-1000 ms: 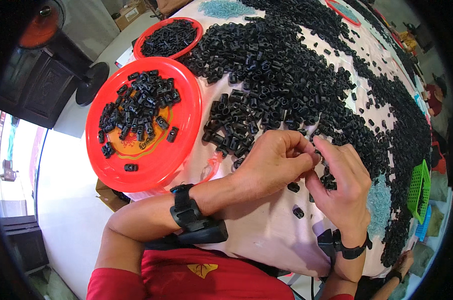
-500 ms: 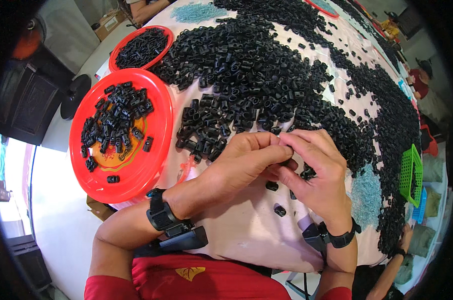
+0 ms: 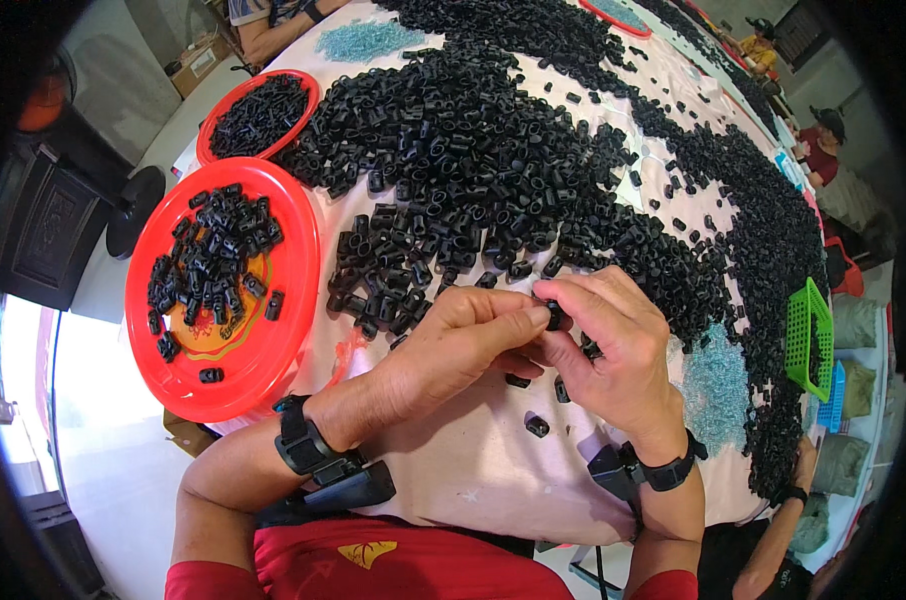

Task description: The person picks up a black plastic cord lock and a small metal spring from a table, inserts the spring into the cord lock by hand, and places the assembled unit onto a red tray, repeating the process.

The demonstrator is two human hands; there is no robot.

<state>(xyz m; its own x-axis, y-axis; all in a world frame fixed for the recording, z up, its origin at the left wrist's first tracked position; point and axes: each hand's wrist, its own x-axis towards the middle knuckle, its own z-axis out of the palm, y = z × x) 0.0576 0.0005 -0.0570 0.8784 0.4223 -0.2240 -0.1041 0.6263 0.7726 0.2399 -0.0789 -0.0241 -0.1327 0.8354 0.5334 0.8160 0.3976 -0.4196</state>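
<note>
A small black plastic cord lock (image 3: 554, 315) is pinched between my two hands over the near part of the table. My left hand (image 3: 463, 335) grips it with thumb and forefinger from the left. The fingers of my right hand (image 3: 618, 345) close on it from the right. Partly hidden by fingers, its exact shape is hard to make out. Beneath my hands a few loose black pieces, one of them a cord lock part (image 3: 537, 426), lie on the pale cloth. Just beyond stretches a large heap of hollow black cord lock bodies (image 3: 453, 150).
At left a red plate (image 3: 153, 370) bears several cord locks. Behind it a red tray (image 3: 208, 140) holds slim black parts. Heaps of tiny pale-blue pieces (image 3: 715, 385) lie right and far left. A green basket (image 3: 803, 335) stands at the right edge. Other people sit around the table.
The view has shifted slightly, so the table contents appear lower and further left. My hands stay together, and the black cord lock between the fingertips now shows more plainly.
</note>
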